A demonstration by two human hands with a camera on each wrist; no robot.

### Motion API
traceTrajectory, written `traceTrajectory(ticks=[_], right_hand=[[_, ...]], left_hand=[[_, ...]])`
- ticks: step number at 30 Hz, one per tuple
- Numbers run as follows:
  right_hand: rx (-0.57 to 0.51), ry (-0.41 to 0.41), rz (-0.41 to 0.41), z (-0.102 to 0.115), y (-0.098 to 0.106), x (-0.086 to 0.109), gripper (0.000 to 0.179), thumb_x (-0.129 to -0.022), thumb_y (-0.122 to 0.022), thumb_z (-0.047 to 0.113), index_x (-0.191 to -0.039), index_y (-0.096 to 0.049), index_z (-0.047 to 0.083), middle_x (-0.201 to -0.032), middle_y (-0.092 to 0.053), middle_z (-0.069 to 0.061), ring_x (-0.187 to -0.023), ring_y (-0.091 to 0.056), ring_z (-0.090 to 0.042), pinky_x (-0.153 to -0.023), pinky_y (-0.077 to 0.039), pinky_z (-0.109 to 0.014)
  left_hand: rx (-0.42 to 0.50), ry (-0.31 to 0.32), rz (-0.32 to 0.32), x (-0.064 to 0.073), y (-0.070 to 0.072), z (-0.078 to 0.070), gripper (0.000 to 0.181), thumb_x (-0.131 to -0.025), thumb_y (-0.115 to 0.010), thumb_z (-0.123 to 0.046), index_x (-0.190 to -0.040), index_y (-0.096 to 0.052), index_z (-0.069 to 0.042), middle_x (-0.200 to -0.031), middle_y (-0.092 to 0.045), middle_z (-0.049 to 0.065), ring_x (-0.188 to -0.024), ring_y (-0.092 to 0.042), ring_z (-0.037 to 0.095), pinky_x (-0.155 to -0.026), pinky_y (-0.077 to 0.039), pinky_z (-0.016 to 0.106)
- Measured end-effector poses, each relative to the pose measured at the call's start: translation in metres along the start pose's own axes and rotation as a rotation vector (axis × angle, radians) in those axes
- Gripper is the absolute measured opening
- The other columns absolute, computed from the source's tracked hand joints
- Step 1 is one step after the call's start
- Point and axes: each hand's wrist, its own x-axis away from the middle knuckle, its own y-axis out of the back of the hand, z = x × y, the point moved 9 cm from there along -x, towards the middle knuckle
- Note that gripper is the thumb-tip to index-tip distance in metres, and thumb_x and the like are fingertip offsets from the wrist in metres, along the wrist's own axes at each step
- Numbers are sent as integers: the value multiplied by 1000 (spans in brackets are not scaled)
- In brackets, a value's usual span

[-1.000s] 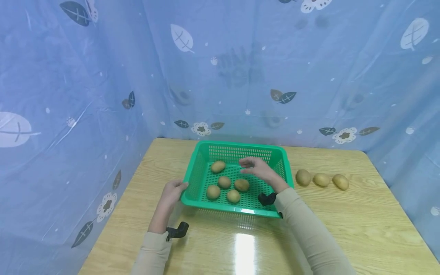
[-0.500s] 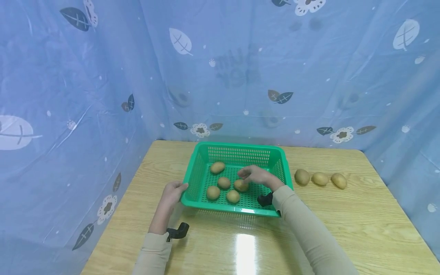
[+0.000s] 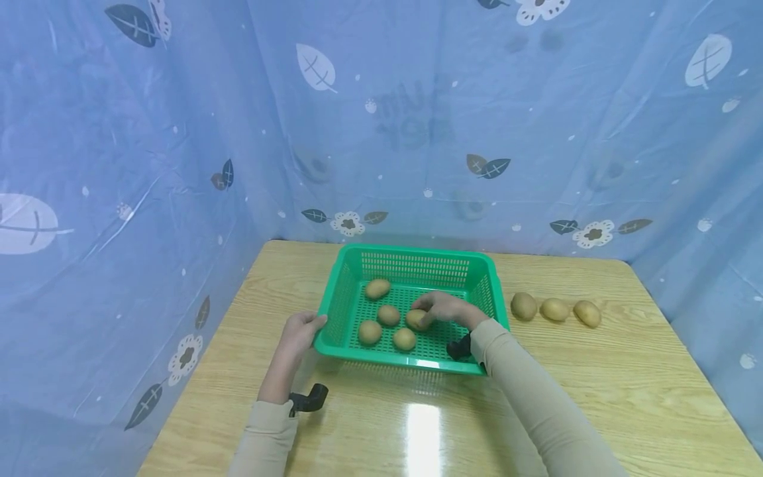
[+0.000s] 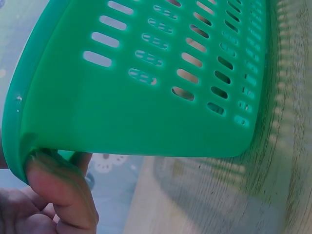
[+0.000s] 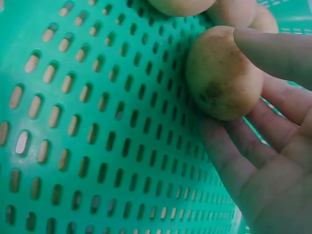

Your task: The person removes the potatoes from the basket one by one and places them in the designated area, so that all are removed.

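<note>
Pinching the green basket's rim [image 3: 381, 360] with our left hand [image 3: 296, 333], presumably to steady it, we grip one potato [image 5: 219, 75] from opposing sides with our right hand [image 3: 446, 309].

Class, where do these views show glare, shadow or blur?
Head view: white glare on the wooden table, a smaller glint on the front rim of the green basket; left wrist view: dim shadow on the table; right wrist view: slightly soft, even on the right hand and potato.
</note>
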Motion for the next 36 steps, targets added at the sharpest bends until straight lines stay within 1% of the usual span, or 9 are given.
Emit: traceTrajectory(ticks=[7,12,17,21,25,27,30,32,36], right_hand=[[-11,-4,9,-2,-4,-3,51,-82,-68,4,-132,-53,3,-128,-57,-13,-116,-53,-29,-98,-43,-45],[-4,-12,6,-5,-5,-5,52,-81,-70,3,-131,-55,6,-130,-56,-11,-118,-52,-28,-99,-42,-47],[21,-9,2,-6,-5,-6,48,-80,-71,4,-126,-59,8,-125,-59,-9,-114,-54,-27,-97,-43,-47],[52,12,-5,-2,-3,-4,44,-80,-70,3,-123,-61,7,-120,-61,-8,-108,-56,-24,-92,-46,-44],[102,35,-18,3,2,-5,43,-81,-69,4,-123,-61,7,-119,-61,-8,-104,-57,-23,-87,-48,-42],[101,40,-29,5,5,-5,43,-82,-68,5,-123,-60,7,-116,-62,-8,-99,-57,-22,-83,-48,-40],[64,54,-52,7,9,-5,44,-82,-66,4,-125,-59,5,-114,-62,-9,-91,-56,-21,-78,-47,-37],[31,60,-71,9,10,-5,45,-82,-65,2,-127,-57,5,-118,-60,-11,-93,-55,-21,-78,-46,-37],[15,87,-114,14,14,-2,48,-83,-65,3,-130,-55,4,-129,-55,-14,-101,-55,-24,-81,-47,-39]], left_hand=[[-9,6,-1,1,0,-1,37,-99,-47,-20,-120,-57,9,-106,-65,20,-87,-64,17,-77,-51,30],[-7,7,0,1,0,0,38,-99,-47,-20,-121,-56,9,-108,-65,20,-89,-64,18,-78,-51,31],[-10,10,3,2,0,0,38,-99,-47,-21,-122,-55,9,-109,-65,21,-91,-64,19,-79,-51,31],[-7,8,8,3,0,-1,38,-99,-47,-21,-122,-56,9,-109,-65,20,-91,-64,19,-78,-51,31],[-3,5,-1,2,0,-3,37,-99,-48,-20,-121,-56,9,-109,-65,20,-90,-64,18,-77,-51,29],[-3,-1,-6,1,0,-3,37,-99,-48,-20,-120,-57,9,-108,-65,20,-90,-64,18,-77,-51,29],[-1,-4,-5,1,0,-4,37,-99,-48,-20,-119,-57,9,-107,-65,21,-89,-64,18,-77,-51,30],[-2,-2,-7,2,0,-3,36,-99,-49,-20,-118,-57,9,-106,-65,20,-86,-64,17,-76,-51,30],[-6,-2,-14,3,0,-2,35,-99,-48,-20,-117,-59,9,-103,-66,21,-82,-64,14,-74,-51,30]])
